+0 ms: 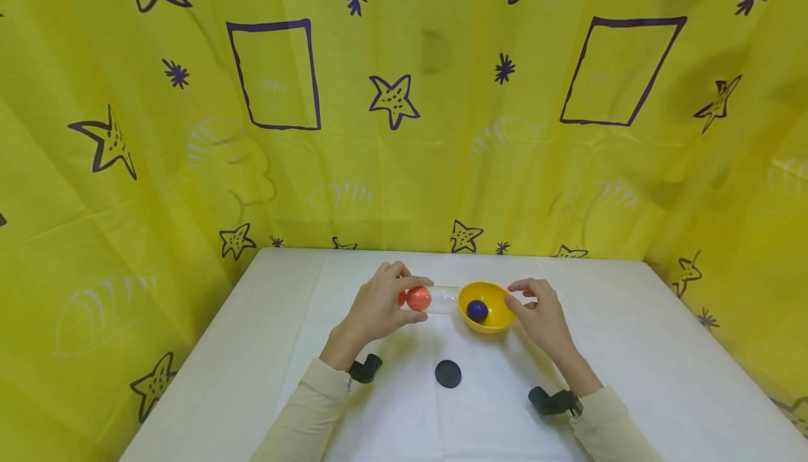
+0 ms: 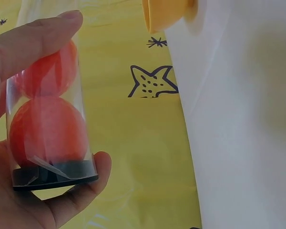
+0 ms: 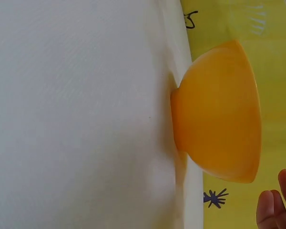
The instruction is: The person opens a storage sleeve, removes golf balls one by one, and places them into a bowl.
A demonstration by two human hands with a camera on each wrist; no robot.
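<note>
My left hand grips a clear plastic tube, which lies sideways in the head view with one end near the bowl. Two orange-red balls sit inside it, and a black cap closes the end by my palm. A yellow bowl stands upright on the table with a dark blue ball in it. My right hand is at the bowl's right rim. In the right wrist view its fingers show at the lower right corner, beside the bowl and apart from it.
A black round disc lies flat on the white table, nearer to me than the bowl. A yellow curtain printed with stars and fish hangs behind the table and along both sides.
</note>
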